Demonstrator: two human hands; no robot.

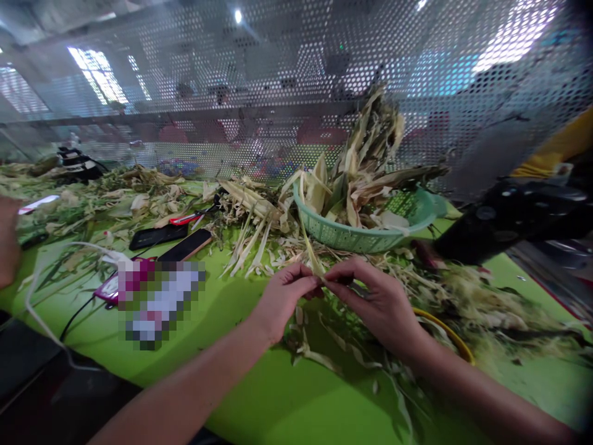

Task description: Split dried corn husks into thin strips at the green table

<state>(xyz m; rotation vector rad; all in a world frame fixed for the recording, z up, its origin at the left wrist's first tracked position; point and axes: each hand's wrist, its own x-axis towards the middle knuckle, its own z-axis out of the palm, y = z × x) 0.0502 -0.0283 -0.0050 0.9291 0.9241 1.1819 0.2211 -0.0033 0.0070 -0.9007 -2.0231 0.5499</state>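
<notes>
Both my hands meet over the green tabletop (pixel 250 377), fingertips pinched close together. My left hand (pixel 290 293) and my right hand (pixel 375 296) grip a pale strip of dry corn husk (pixel 314 256) near its lower end; its long tip sticks up toward the basket. Torn husk strips (pixel 315 355) lie on the table below my hands. Just beyond them stands a green plastic basket (pixel 356 238) heaped with dry corn husks (pixel 354 185). A fan of cut husk strips (pixel 252 247) rests left of the basket.
Phones (pixel 185 246), red-handled scissors (pixel 185 219) and a white cable (pixel 34 290) lie at the left. Loose corn silk (pixel 491 303) and a yellow rim (pixel 447 327) are at the right. A black machine part (pixel 491 216) juts in. Another person's hand (pixel 7 241) shows far left. Perforated metal (pixel 259 80) stands behind.
</notes>
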